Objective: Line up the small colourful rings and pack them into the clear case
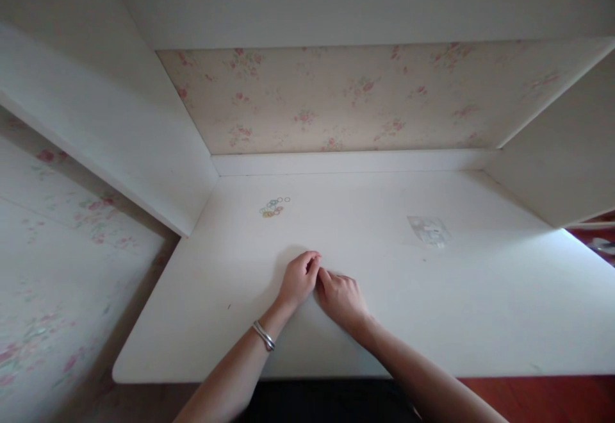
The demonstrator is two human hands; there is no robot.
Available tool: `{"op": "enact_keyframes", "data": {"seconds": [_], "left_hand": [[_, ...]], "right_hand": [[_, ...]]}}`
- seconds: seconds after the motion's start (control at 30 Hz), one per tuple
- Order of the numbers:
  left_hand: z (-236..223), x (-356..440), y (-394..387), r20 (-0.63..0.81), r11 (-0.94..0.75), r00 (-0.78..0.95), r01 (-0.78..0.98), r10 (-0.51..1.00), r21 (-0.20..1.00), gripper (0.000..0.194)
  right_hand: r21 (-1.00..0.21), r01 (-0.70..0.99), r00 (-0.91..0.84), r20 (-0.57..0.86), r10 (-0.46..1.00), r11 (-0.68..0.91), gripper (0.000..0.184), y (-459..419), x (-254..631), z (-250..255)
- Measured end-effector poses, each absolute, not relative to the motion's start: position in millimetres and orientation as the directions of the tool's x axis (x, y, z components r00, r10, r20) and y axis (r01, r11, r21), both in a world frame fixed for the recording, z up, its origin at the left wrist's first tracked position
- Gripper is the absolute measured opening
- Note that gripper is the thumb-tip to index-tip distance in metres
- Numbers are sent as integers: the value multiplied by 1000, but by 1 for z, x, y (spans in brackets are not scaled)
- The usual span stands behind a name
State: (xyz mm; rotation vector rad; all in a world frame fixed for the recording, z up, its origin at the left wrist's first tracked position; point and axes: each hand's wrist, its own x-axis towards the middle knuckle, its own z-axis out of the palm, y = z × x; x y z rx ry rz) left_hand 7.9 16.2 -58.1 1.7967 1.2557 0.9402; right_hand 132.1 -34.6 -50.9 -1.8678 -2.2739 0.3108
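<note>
My left hand [298, 278] rests low over the white desk [192, 320], its fingers curled and thumb pressed to the fingertips. Touching or almost touching it at the fingertips is my right hand [341, 295], also closed, back of the hand up. Whatever may be between the fingers is too small or hidden to make out. A silver bracelet [264, 336] circles my left wrist. Beyond my left hand lies a loose group of small thin coloured rings [271, 207], like little elastic bands. A clear plastic bag [430, 231] lies flat, farther off to the right.
White side panels [144, 122] stand at the left and right of the desk, with an overhead panel [365, 9] across the back. Flowered wallpaper [307, 99] covers the wall behind. A tiny dark bit [229, 307] lies left of my hands. Reddish floor [542, 397] shows at front right.
</note>
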Motion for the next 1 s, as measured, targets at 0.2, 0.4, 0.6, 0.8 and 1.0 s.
{"op": "enact_keyframes", "data": {"seconds": [0.2,0.4,0.6,0.8,1.0], "left_hand": [[-58,7,15,184,-296,274,461,944,837,25],[-60,8,15,180,-304,288,477,940,825,25],[-62,8,15,193,-324,290,522,937,789,26],[-62,7,14,192,-337,305,554,933,761,26],[-63,7,12,211,-358,308,571,928,739,25]], "right_hand": [[-279,939,-198,33,980,200,12,-35,132,-51],[-282,940,-198,8,980,192,13,-36,130,-49],[-250,946,-209,20,978,207,16,-34,128,-50],[-256,933,-246,65,967,255,15,-34,127,-54],[-255,927,-264,73,962,274,15,-37,128,-53]]}}
